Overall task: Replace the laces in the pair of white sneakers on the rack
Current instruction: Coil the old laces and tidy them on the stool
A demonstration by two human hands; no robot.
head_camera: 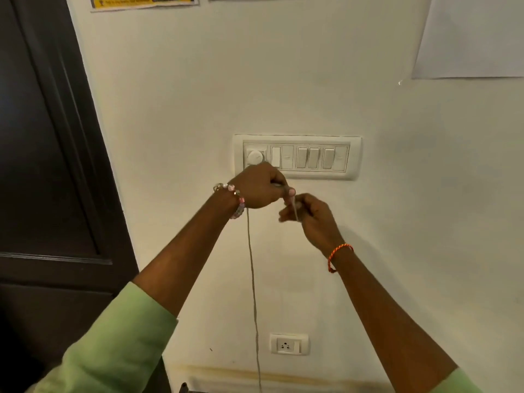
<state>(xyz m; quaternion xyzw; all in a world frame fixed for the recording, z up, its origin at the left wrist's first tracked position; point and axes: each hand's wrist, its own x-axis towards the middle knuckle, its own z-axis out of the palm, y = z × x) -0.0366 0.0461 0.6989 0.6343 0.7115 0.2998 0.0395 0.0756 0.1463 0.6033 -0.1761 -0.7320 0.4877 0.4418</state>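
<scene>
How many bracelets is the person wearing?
2. A beaded bracelet sits on the left wrist, beside the left hand gripping the lace. An orange thread band circles the right wrist. The sleeves may hide more.

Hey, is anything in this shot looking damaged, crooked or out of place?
Mostly tidy. One oddity: a yellowish stain band runs along the wall low down, beneath the socket. The lace hangs straight from the left hand; the right hand pinches its end.

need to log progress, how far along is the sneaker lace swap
Done: cannot tell; no sneakers or rack are in view. In hand: the left hand and right hand pinch a lace that hangs down before the wall. Left: no threading into a shoe shows.
</scene>
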